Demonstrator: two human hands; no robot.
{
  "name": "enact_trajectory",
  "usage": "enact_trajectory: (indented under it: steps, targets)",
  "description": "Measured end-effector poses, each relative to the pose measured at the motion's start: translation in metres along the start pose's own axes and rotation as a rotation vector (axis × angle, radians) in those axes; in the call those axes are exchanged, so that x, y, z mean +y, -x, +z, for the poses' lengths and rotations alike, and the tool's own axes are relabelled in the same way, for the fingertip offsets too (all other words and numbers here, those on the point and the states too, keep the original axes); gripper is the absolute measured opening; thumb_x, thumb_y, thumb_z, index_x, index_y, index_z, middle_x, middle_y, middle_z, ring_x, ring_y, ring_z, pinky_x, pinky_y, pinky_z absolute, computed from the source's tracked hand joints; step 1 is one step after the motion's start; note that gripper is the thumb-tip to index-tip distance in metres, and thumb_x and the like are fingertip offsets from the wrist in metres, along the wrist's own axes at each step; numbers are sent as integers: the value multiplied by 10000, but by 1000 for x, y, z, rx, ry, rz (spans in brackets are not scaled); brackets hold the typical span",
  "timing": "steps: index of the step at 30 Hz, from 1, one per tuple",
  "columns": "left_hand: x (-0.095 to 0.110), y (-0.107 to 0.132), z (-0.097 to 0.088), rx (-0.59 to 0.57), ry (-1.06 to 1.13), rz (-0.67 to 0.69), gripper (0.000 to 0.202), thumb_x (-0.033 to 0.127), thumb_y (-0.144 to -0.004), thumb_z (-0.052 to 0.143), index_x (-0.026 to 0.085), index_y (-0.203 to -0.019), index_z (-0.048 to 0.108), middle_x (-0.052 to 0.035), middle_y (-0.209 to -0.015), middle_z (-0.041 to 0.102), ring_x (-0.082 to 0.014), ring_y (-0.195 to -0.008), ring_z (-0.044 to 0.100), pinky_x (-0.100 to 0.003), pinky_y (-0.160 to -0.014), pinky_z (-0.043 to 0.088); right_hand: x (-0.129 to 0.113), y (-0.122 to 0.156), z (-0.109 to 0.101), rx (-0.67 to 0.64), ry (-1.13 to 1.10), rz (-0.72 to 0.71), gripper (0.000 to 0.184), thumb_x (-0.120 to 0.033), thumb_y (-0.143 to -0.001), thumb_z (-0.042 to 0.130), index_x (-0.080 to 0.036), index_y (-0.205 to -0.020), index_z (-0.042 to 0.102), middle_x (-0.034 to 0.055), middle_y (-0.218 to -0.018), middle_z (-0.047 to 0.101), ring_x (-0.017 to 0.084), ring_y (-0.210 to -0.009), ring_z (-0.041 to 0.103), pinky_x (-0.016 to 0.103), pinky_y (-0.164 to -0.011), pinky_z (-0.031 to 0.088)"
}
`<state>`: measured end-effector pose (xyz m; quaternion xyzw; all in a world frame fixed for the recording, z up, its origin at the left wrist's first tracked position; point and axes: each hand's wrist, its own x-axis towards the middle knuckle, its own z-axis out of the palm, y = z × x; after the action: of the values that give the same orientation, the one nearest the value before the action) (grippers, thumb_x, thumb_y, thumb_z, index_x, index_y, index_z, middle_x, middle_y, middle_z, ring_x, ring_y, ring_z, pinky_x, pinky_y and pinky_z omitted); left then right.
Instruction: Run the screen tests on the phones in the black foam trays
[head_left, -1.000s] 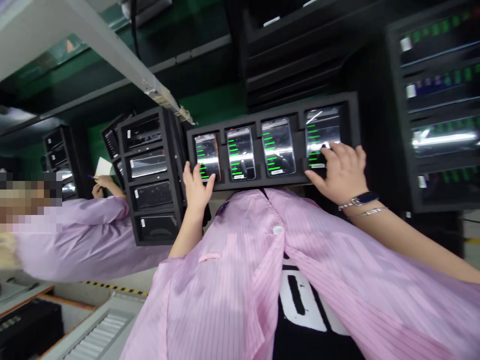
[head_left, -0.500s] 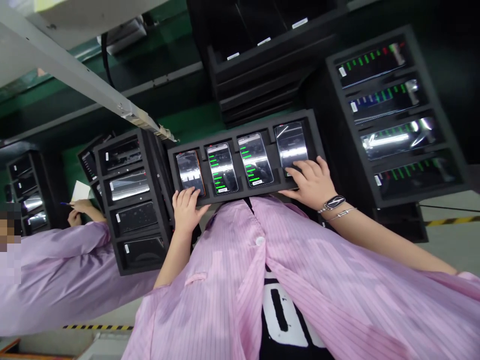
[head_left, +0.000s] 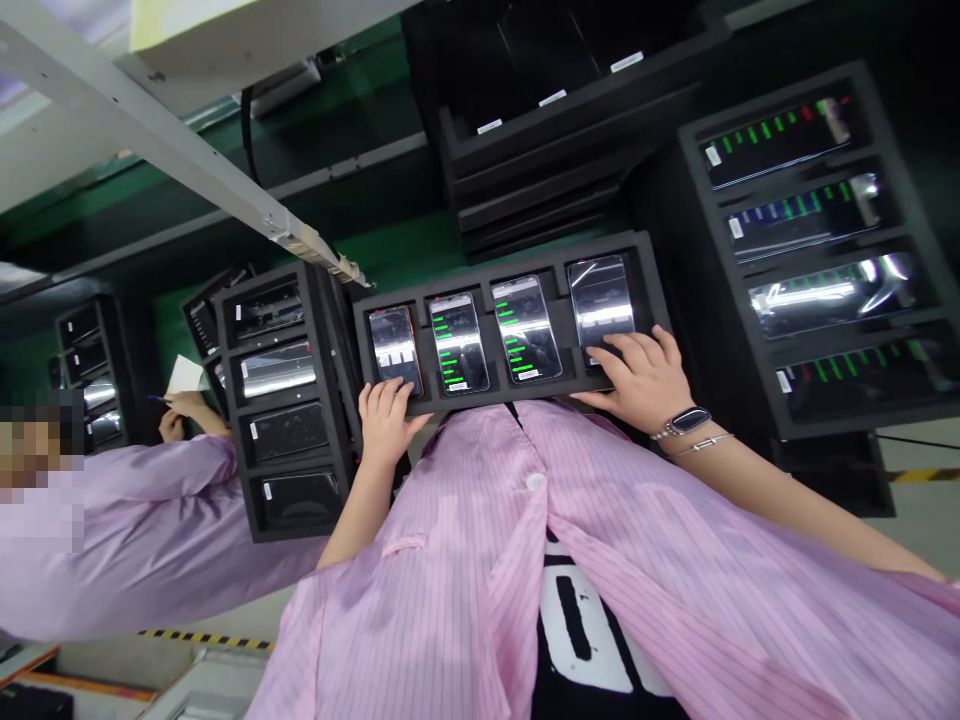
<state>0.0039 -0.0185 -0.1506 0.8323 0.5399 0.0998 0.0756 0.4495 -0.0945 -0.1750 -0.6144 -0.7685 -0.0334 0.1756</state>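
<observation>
In front of my body is a black tray (head_left: 529, 392) with four slots, one phone in each. The two middle phones, the left-middle phone (head_left: 457, 345) and the right-middle phone (head_left: 526, 330), show green bars on lit screens. My left hand (head_left: 386, 420) grips the tray's near left edge, fingertips over the lower end of the orange-edged phone (head_left: 394, 340). At the near right corner my right hand (head_left: 643, 378) holds the edge, thumb along the front side. Its fingers reach onto the lower part of the rightmost phone (head_left: 600, 295), partly covering it.
Stacked trays of phones stand to the right (head_left: 892, 290) and left (head_left: 289, 400). Behind is another dark stack (head_left: 540, 150). A pale metal beam (head_left: 202, 175) slants in from the upper left. A co-worker in a pink sleeve (head_left: 172, 480) handles white paper (head_left: 184, 376) at left.
The whole view has shifted, so everything sits slightly further right and a little lower. Both hands keep their places on the tray, and the phones stay in their slots.
</observation>
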Motion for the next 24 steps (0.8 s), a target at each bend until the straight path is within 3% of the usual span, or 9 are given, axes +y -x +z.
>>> enact_trajectory:
  steps: [9, 15, 24]
  targets:
    - [0, 1, 2, -5, -3, 5, 569, 689, -921, 683, 240, -1264, 743, -165, -1378, 727, -371, -1317, 634, -599, -1286, 314, 2, -1, -2, 28, 80, -57, 780, -823, -1011, 451, -139, -1216, 767, 195, -1271, 688, 363, -1188, 608, 603, -1196, 373]
    - [0, 1, 2, 24, -19, 35, 588, 703, -916, 688, 231, -1263, 743, -161, -1365, 736, -367, -1301, 641, -579, -1270, 327, 5, -1, 0, -13, 67, -33, 764, -824, -983, 507, -150, -1233, 765, 193, -1284, 684, 371, -1201, 597, 611, -1206, 360]
    - [-1, -4, 8, 83, -39, 75, 565, 686, -930, 686, 225, -1252, 737, -155, -1346, 745, -353, -1267, 652, -573, -1251, 329, 14, -12, 1, 83, 60, -109, 733, -797, -992, 540, -137, -1244, 736, 188, -1270, 674, 356, -1182, 604, 592, -1208, 374]
